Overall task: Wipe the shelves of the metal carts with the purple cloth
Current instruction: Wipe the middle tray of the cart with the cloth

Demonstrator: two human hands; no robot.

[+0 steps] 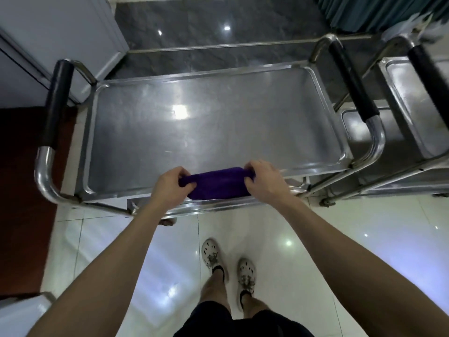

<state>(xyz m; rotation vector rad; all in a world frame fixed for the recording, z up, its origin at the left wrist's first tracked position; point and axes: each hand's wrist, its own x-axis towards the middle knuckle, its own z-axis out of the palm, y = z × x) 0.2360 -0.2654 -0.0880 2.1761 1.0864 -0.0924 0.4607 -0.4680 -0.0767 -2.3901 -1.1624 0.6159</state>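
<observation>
The left hand (170, 184) and right hand (261, 177) each grip one end of the purple cloth (216, 183), stretched over the near rim of the metal cart's top shelf (213, 122).

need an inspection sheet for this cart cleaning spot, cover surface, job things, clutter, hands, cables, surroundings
surface: top shelf of the near cart is bare steel with a raised rim and bright light reflections
job's things: purple cloth is bunched at the shelf's near edge; a second cart stands to the right
clutter: nothing seen
hands: left hand grips the cloth's left end, right hand grips its right end
cables: nothing seen
surroundings: glossy tile floor underfoot, dark stone strip beyond the cart, curtain at top right
</observation>
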